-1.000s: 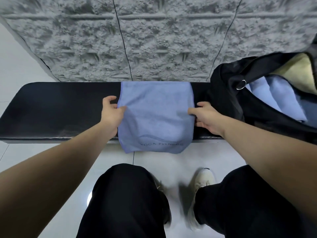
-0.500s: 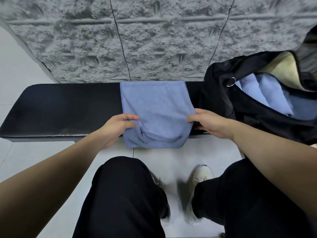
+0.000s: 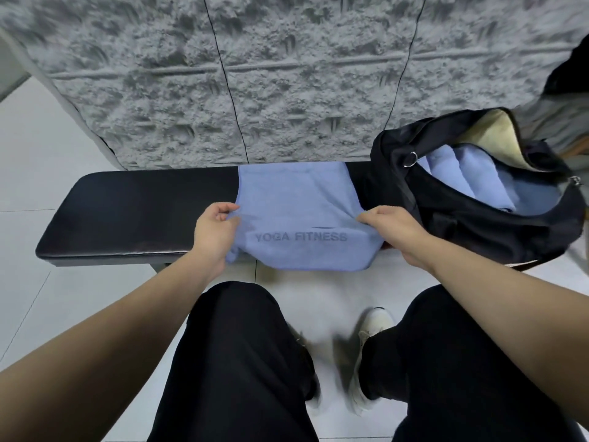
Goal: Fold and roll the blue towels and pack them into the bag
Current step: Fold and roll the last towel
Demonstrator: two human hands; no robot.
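— Fingers of which hand hold it?
— Both: left hand (image 3: 214, 232) and right hand (image 3: 391, 229) pinch the folded blue towel (image 3: 299, 215), frame centre, on the black bench (image 3: 134, 215).
— Beyond?
— Black bag (image 3: 471, 231), right, holding more towels (image 3: 468, 177).

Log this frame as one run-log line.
phase: folding | left hand: pinches towel edge | right hand: pinches towel | towel: on bench | bag: open
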